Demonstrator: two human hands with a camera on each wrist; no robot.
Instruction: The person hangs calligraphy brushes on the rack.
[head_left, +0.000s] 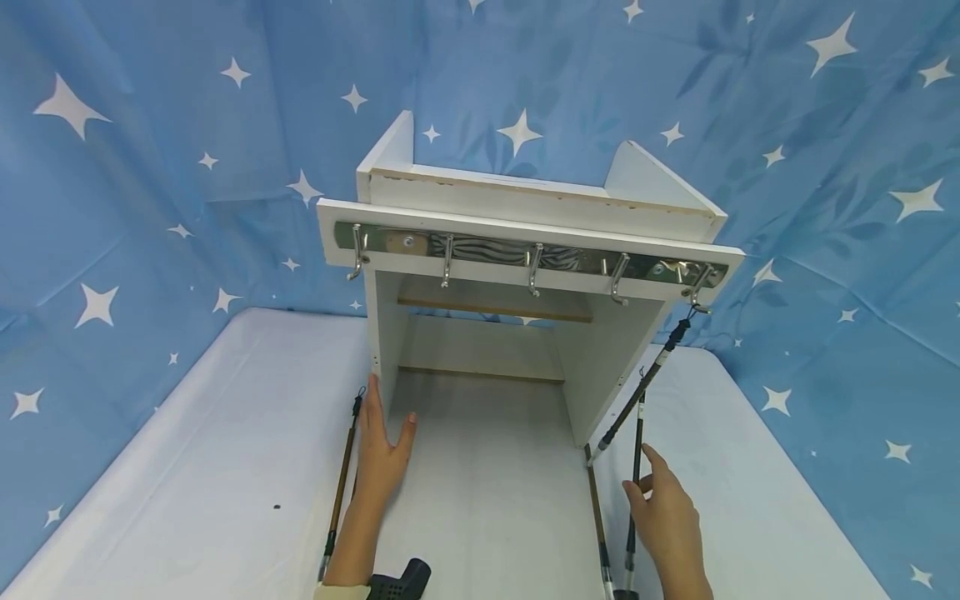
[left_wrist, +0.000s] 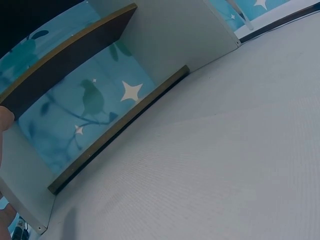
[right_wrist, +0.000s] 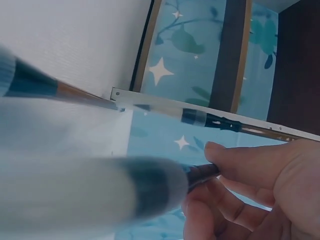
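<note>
A small white shelf unit [head_left: 517, 218] stands on the table, with a metal hook rail [head_left: 487, 250] across its front. My left hand [head_left: 382, 462] is by the lower left side panel, fingers extended and thumb apart; whether it touches the panel I cannot tell. My right hand [head_left: 669, 521] pinches the dark shaft of a calligraphy brush [head_left: 637, 454], whose loop end points up and away. In the right wrist view that brush's pale head [right_wrist: 90, 195] is large and blurred. Another calligraphy brush [head_left: 641, 387] hangs from the rightmost hook by its loop, slanting down left.
One brush [head_left: 343, 479] lies left of my left arm. Another brush [head_left: 597, 521] lies between the unit's right side and my right hand. A small dark speck [head_left: 277, 507] is on the white tabletop [head_left: 217, 450]. Blue star-patterned curtain [head_left: 187, 167] surrounds the table.
</note>
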